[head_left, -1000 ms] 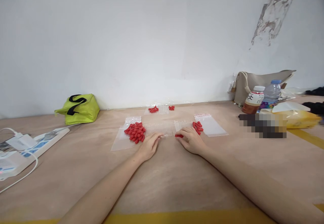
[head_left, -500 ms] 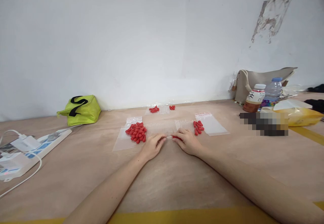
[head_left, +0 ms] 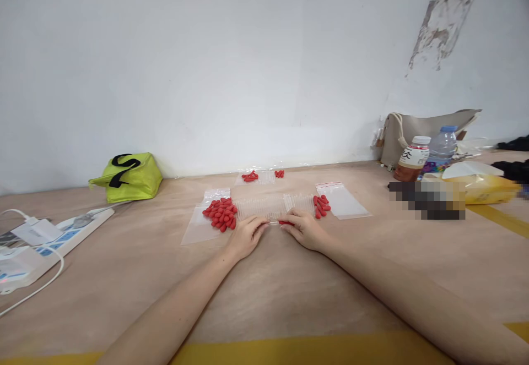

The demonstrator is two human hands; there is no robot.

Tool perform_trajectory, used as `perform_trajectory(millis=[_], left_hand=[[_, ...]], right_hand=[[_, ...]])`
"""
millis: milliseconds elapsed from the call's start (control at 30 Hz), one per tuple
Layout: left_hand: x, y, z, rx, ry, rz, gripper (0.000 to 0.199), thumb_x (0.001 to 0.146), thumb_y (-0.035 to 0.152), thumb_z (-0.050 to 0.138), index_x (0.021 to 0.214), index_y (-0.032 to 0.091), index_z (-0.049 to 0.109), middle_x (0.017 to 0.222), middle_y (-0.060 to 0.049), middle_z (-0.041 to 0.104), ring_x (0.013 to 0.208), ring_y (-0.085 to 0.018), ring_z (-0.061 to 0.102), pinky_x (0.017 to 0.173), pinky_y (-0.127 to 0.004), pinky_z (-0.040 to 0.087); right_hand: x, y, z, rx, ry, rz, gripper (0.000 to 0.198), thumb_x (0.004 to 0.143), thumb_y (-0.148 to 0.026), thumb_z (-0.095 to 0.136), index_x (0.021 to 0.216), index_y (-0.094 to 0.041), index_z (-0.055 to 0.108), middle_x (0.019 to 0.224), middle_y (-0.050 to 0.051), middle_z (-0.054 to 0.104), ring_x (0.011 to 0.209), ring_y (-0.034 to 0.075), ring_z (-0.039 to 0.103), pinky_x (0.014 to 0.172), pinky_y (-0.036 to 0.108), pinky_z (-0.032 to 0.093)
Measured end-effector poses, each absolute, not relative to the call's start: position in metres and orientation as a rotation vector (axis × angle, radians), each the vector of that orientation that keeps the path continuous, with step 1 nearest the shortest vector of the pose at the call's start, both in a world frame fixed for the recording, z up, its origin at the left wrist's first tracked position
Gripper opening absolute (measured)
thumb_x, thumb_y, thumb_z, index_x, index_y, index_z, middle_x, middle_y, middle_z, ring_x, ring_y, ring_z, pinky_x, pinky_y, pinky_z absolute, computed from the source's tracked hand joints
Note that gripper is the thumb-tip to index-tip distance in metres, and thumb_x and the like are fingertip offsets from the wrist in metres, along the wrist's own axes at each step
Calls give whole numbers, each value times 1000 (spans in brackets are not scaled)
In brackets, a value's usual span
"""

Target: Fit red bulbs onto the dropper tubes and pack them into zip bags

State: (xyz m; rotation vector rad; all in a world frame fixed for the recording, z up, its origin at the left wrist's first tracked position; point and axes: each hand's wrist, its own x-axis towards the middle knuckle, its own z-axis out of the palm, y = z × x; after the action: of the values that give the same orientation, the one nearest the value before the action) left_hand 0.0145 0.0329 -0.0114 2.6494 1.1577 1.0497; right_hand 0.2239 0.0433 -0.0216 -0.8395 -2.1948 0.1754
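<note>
My left hand (head_left: 249,235) is closed in a pinch on one end of a thin clear tube (head_left: 273,223) held level just above or on the table. Closed around a red rubber bulb (head_left: 286,222) at the tube's other end is my right hand (head_left: 305,229); whether the bulb sits on the tube, my fingers hide. Behind both hands lies a row of clear tubes (head_left: 258,207). A large heap of red bulbs (head_left: 220,213) rests on a clear zip bag (head_left: 194,233) to the left. Several more red bulbs (head_left: 321,206) lie at the row's right end.
An empty zip bag (head_left: 345,202) lies right of the row. Farther back are small red groups (head_left: 250,176) on clear plastic. A green bag (head_left: 134,178) and a power strip (head_left: 78,235) are left; bottles (head_left: 413,158) and a yellow pack (head_left: 481,189) are right.
The view has shifted slightly. Both hands keep nearly the same place and grip on the tube and the red bulb.
</note>
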Motion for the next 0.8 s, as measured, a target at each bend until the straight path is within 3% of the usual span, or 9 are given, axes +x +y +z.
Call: perform_trajectory(millis=[800], left_hand=[[13, 38, -17, 2703, 966, 1058, 18, 87, 16, 43, 96, 17, 59, 89, -5, 62, 80, -15, 58, 73, -27, 47]], right_hand=[[225, 43, -22, -728, -2170, 227, 23, 86, -22, 40, 101, -20, 58, 85, 6, 55, 77, 14, 54, 71, 28, 45]])
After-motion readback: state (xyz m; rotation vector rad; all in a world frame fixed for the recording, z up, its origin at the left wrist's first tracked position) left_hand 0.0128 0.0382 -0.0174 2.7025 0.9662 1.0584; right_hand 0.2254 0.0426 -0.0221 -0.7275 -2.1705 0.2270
